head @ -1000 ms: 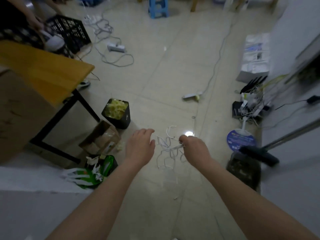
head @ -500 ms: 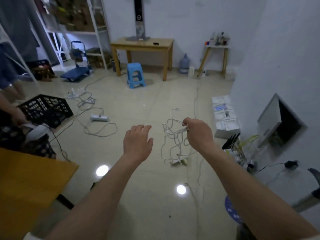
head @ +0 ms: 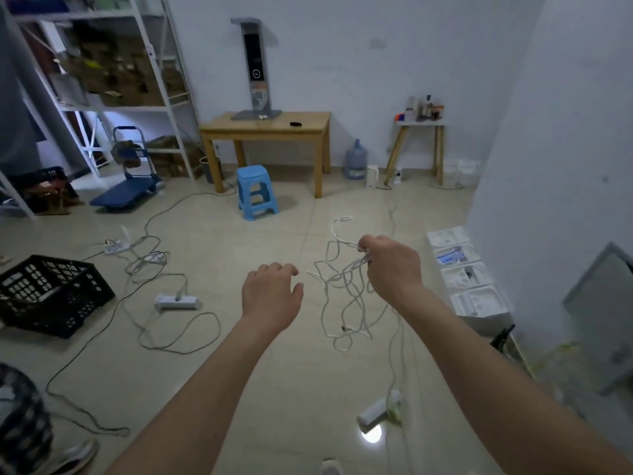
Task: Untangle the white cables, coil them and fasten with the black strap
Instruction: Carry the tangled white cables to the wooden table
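While the right hand point(head: 394, 265) is raised in front of the person, its fingers are curled and they pinch a bunch of the white cables point(head: 346, 289) near the top of the tangle. From this grip the cables hang down in loose, crossing loops in the air above the floor point(head: 274, 389); one thin loop stands up above the hand, and a small dark plug end shows near the bottom of the tangle. The left hand point(head: 270, 296) is just to the left of the cables, apart from them, with its back to the camera. Its fingers are relaxed and a little bent, and it holds nothing. I cannot find the black strap with certainty.

Beyond the cables, further from the person, a blue stool point(head: 257, 192) stands on the floor in front of a wooden counter point(head: 270, 126), which carries a tall grey device point(head: 256, 68) and a small dark object. Far to the left of the cables lies a black crate point(head: 51, 296), and between the crate and the cables a white power strip point(head: 176, 301) lies with its grey cord in loops. To the right of the cables, white boxes point(head: 462, 269) lie along the wall. Behind the crate, metal shelves point(head: 113, 63) hold cardboard boxes.
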